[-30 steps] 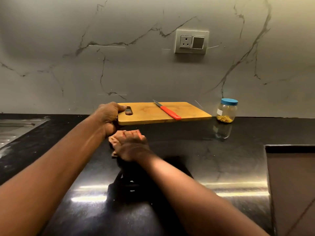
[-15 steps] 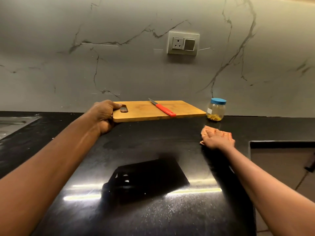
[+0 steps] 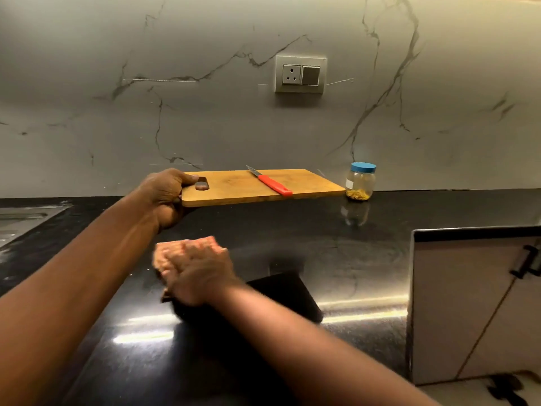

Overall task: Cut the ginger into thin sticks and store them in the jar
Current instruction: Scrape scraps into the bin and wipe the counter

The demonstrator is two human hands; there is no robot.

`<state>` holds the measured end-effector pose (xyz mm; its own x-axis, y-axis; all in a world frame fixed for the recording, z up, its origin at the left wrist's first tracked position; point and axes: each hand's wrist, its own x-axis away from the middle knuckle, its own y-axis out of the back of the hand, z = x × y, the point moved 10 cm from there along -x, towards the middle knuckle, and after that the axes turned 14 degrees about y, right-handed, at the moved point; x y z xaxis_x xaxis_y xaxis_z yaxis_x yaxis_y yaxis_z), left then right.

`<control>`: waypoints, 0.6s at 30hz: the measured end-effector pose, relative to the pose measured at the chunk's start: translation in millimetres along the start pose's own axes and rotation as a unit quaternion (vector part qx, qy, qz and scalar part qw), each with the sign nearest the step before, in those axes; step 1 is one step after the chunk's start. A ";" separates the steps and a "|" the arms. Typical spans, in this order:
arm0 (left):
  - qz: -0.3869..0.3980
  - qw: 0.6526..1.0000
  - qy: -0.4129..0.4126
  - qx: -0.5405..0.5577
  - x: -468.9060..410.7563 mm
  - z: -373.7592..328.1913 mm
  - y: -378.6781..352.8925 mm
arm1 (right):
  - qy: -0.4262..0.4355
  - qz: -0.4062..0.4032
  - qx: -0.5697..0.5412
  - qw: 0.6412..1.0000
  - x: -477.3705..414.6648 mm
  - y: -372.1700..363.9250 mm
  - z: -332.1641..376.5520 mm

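My left hand (image 3: 165,194), fingers curled, gripped the board (image 3: 248,187) at mid-frame. My right hand (image 3: 193,268), blurred, pressed flat on the table (image 3: 351,253). The jar (image 3: 360,180) with the ginger (image 3: 357,194) stood right of the board. It was likely light and smooth, best gripped round its body.

Single head cam, wide-angle, looking forward and slightly down across the counter (image 3: 366,259) at the back wall (image 3: 87,127), roughly square-on. Left forearm (image 3: 73,288) and right forearm (image 3: 307,347) enter from the bottom edge, close to the lens.

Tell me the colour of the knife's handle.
Red. The knife lies on the wooden cutting board, shown best in the head view.
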<state>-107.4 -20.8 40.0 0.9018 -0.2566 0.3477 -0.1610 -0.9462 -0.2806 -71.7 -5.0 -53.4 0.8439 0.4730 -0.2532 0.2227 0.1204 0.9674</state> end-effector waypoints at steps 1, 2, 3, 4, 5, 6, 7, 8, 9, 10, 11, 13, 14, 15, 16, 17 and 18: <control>0.004 1.000 0.003 0.001 -0.1 2.1 -2.1 | 0.014 -0.026 0.043 0.999 15.6 13.5 -17.5; 0.003 1.000 0.004 0.000 -0.3 4.1 -3.5 | 0.010 -0.029 0.088 0.996 34.1 22.8 -43.7; 0.000 1.000 0.005 -0.003 -0.8 6.9 -5.4 | -0.003 -0.005 0.128 0.992 55.4 26.2 -75.4; -0.002 1.000 0.006 -0.004 -0.9 10.0 -7.2 | -0.035 0.038 0.157 0.986 80.4 26.8 -113.4; -0.002 1.000 0.008 -0.003 -1.7 13.8 -9.2 | -0.089 0.084 0.163 0.979 109.4 22.9 -159.4; 0.000 1.000 0.011 -0.001 -1.8 17.9 -12.4 | -0.161 0.107 0.150 0.970 141.3 24.6 -202.3; 0.003 1.000 0.014 0.001 -2.2 21.6 -15.5 | -0.237 0.102 0.121 0.959 173.5 28.8 -241.3; 0.006 1.000 0.017 0.002 -1.5 25.3 -18.5 | -0.305 0.077 0.083 0.946 203.6 34.1 -270.6; 0.008 1.000 0.018 0.003 -1.4 27.7 -20.9 | -0.366 0.057 0.040 0.928 228.4 38.1 -290.2; 0.011 1.000 0.019 0.004 0.1 29.8 -22.2 | -0.407 0.052 0.006 0.912 242.2 37.2 -299.1; 0.012 1.000 0.020 0.003 0.9 31.0 -22.2 | -0.432 0.060 -0.014 0.900 247.2 37.1 -298.1; 0.012 1.000 0.022 0.004 3.8 32.2 -19.1 | -0.444 0.070 -0.030 0.893 232.4 37.1 -281.1; 0.011 1.000 0.021 0.008 5.7 31.4 -16.7 | -0.436 0.074 -0.032 0.897 218.2 39.0 -265.4; 0.008 1.000 0.018 0.011 7.7 30.1 -12.4 | -0.420 0.083 -0.028 0.903 199.0 36.2 -248.2; 0.005 1.000 0.016 0.013 9.6 28.3 -9.0 | -0.396 0.097 -0.004 0.913 176.9 34.1 -226.6; 0.001 1.000 0.013 0.012 10.9 25.7 -5.4 | -0.366 0.105 0.035 0.924 153.0 30.8 -203.7; -0.002 1.000 0.010 0.008 13.4 23.9 -2.1 | -0.322 0.107 0.070 0.938 125.2 26.3 -171.5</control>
<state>-85.4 -17.5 23.8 0.8943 -0.2566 0.3666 -0.1510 -0.9442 -0.2927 -43.9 207.1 -59.0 0.9865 -0.1573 -0.0455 0.0374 -0.0538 0.9978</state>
